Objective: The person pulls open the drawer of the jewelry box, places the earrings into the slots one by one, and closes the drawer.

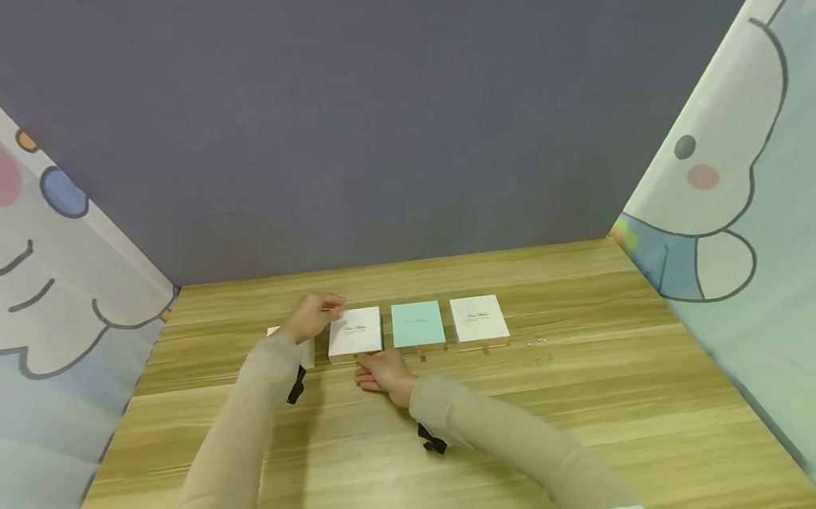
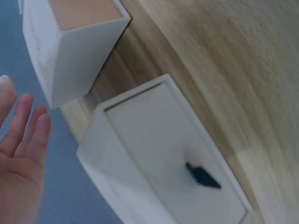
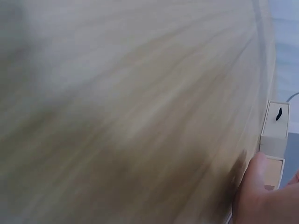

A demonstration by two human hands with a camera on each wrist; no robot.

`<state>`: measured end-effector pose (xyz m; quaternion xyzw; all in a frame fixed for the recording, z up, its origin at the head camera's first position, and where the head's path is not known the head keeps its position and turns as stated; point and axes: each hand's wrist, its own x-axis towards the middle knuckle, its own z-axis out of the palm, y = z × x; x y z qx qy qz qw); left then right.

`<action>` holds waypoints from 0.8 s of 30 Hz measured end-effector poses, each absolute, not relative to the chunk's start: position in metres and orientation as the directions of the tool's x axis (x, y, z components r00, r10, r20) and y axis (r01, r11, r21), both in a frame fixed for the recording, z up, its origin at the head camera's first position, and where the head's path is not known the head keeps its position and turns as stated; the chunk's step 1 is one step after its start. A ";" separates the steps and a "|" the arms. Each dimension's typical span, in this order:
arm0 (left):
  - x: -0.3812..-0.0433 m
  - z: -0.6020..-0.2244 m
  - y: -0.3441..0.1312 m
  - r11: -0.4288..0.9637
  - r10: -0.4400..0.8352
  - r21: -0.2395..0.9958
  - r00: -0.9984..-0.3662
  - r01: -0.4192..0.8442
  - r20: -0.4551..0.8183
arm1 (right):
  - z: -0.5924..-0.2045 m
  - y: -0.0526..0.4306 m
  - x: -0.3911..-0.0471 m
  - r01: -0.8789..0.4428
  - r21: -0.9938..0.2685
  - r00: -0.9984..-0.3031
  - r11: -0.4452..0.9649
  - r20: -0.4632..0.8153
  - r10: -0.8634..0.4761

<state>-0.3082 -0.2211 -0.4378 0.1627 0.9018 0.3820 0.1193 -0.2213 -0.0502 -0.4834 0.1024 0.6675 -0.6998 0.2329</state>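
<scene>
Head view: wood-grain table (image 1: 367, 465) meets grey backdrop (image 1: 382, 113); the white box (image 1: 354, 332) sits between the hands, front facing the person, long axis unclear, table stretching nearward, teal box (image 1: 417, 325) just right. Left wrist: left hand (image 2: 21, 172) loose, fingers extended. Right wrist: right hand (image 3: 266, 200) at the box's front; pinching or not, can't tell.

The left forearm (image 1: 232, 444) reaches forward, the left hand (image 1: 310, 316) with fingers (image 2: 39, 140) extended and slightly bent, while the right forearm (image 1: 516, 438) angles inward, the right hand's (image 1: 389, 373) thumb (image 3: 256, 170) apart from its visible fingers.
</scene>
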 end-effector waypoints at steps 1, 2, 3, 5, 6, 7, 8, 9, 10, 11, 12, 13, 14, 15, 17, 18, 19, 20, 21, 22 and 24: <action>-0.309 -0.439 -0.220 0.660 0.388 0.723 -0.916 0.202 -0.098 | -0.484 -0.052 -0.222 0.482 -0.876 -0.863 -0.026 -0.468 -0.191; -0.309 -0.440 -0.218 0.667 0.391 0.717 -0.915 0.203 -0.104 | -0.485 -0.054 -0.223 0.497 -0.866 -0.855 -0.048 -0.480 -0.195; -0.309 -0.441 -0.217 0.673 0.391 0.711 -0.914 0.204 -0.109 | -0.485 -0.055 -0.223 0.511 -0.858 -0.848 -0.060 -0.491 -0.203; -0.310 -0.443 -0.216 0.686 0.395 0.696 -0.912 0.213 -0.110 | -0.485 -0.058 -0.223 0.529 -0.845 -0.836 -0.079 -0.503 -0.221; -0.310 -0.444 -0.216 0.694 0.396 0.686 -0.912 0.220 -0.108 | -0.485 -0.058 -0.223 0.538 -0.838 -0.830 -0.090 -0.508 -0.229; -0.310 -0.445 -0.215 0.701 0.396 0.676 -0.912 0.225 -0.108 | -0.485 -0.059 -0.223 0.542 -0.834 -0.827 -0.100 -0.509 -0.238; -0.310 -0.447 -0.216 0.708 0.390 0.672 -0.914 0.218 -0.115 | -0.485 -0.060 -0.223 0.546 -0.831 -0.825 -0.107 -0.510 -0.245; -0.311 -0.448 -0.216 0.714 0.384 0.668 -0.915 0.211 -0.122 | -0.485 -0.060 -0.223 0.547 -0.830 -0.823 -0.109 -0.509 -0.251; -0.311 -0.449 -0.216 0.718 0.381 0.665 -0.916 0.206 -0.128 | -0.485 -0.060 -0.223 0.553 -0.825 -0.820 -0.119 -0.514 -0.251; -0.311 -0.449 -0.216 0.724 0.375 0.661 -0.917 0.197 -0.137 | -0.485 -0.060 -0.224 0.554 -0.823 -0.820 -0.126 -0.515 -0.249; -0.311 -0.450 -0.216 0.728 0.369 0.659 -0.918 0.189 -0.145 | -0.485 -0.060 -0.224 0.559 -0.818 -0.818 -0.135 -0.518 -0.249; -0.311 -0.450 -0.216 0.729 0.365 0.661 -0.919 0.180 -0.152 | -0.486 -0.061 -0.225 0.559 -0.818 -0.819 -0.138 -0.518 -0.247; -0.311 -0.451 -0.216 0.728 0.359 0.664 -0.920 0.169 -0.159 | -0.486 -0.061 -0.226 0.562 -0.815 -0.818 -0.141 -0.522 -0.243; -0.311 -0.451 -0.216 0.726 0.356 0.668 -0.920 0.163 -0.162 | -0.487 -0.061 -0.226 0.564 -0.814 -0.817 -0.142 -0.525 -0.239; -0.312 -0.452 -0.216 0.724 0.349 0.671 -0.923 0.158 -0.160 | -0.487 -0.063 -0.227 0.565 -0.811 -0.819 -0.151 -0.527 -0.230; -0.313 -0.452 -0.216 0.724 0.347 0.671 -0.925 0.159 -0.155 | -0.487 -0.063 -0.228 0.569 -0.807 -0.816 -0.158 -0.531 -0.227; -0.313 -0.453 -0.216 0.725 0.342 0.671 -0.927 0.155 -0.155 | -0.487 -0.064 -0.228 0.568 -0.808 -0.818 -0.159 -0.531 -0.222; -0.314 -0.454 -0.215 0.725 0.337 0.672 -0.929 0.151 -0.155 | -0.487 -0.064 -0.228 0.568 -0.807 -0.818 -0.161 -0.533 -0.217; -0.314 -0.455 -0.215 0.726 0.333 0.671 -0.930 0.150 -0.153 | -0.487 -0.064 -0.228 0.567 -0.808 -0.819 -0.161 -0.533 -0.212; -0.314 -0.456 -0.215 0.727 0.329 0.671 -0.932 0.146 -0.154 | -0.486 -0.064 -0.228 0.567 -0.807 -0.820 -0.166 -0.534 -0.205; -0.315 -0.458 -0.214 0.726 0.320 0.675 -0.934 0.133 -0.160 | -0.486 -0.065 -0.227 0.567 -0.805 -0.822 -0.175 -0.537 -0.190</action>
